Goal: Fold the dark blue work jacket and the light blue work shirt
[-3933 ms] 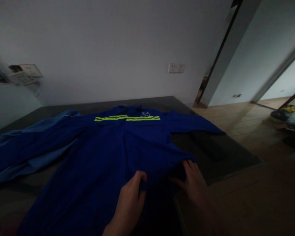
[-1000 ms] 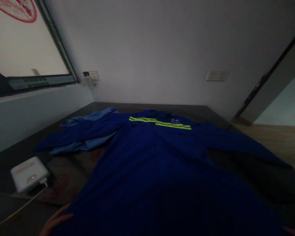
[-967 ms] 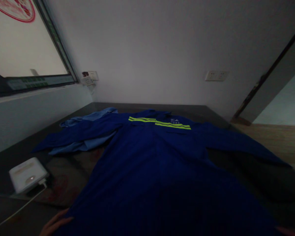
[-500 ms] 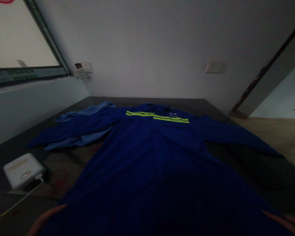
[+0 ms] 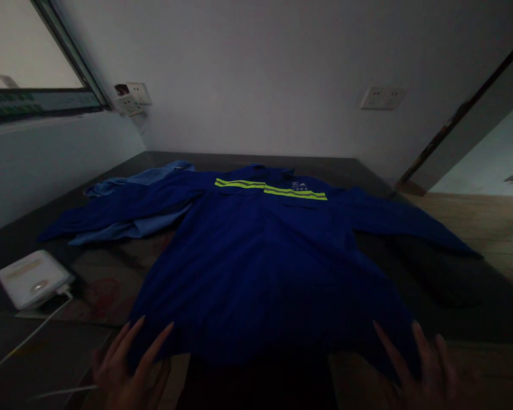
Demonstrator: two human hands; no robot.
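Observation:
A dark blue work jacket (image 5: 260, 256) with two yellow-green reflective stripes (image 5: 270, 189) across the chest lies spread flat on a dark table (image 5: 248, 160), sleeves out to both sides. My left hand (image 5: 126, 367) is at the jacket's lower left hem, fingers stretched out and apart, fingertips touching the cloth. My right hand (image 5: 423, 370) is at the lower right hem, fingers also spread, resting on the fabric's edge. Neither hand grips anything.
A lighter blue garment (image 5: 132, 205) lies partly under the jacket's left sleeve. A white box-like device (image 5: 32, 279) with a white cable (image 5: 25, 339) sits at the table's left. Wall sockets (image 5: 382, 97) are behind; wooden floor (image 5: 483, 222) and a doorway lie to the right.
The view has tipped downward, so both hands now show fully at the jacket's hem with fingers spread; before, only their edges appeared at the bottom corners.

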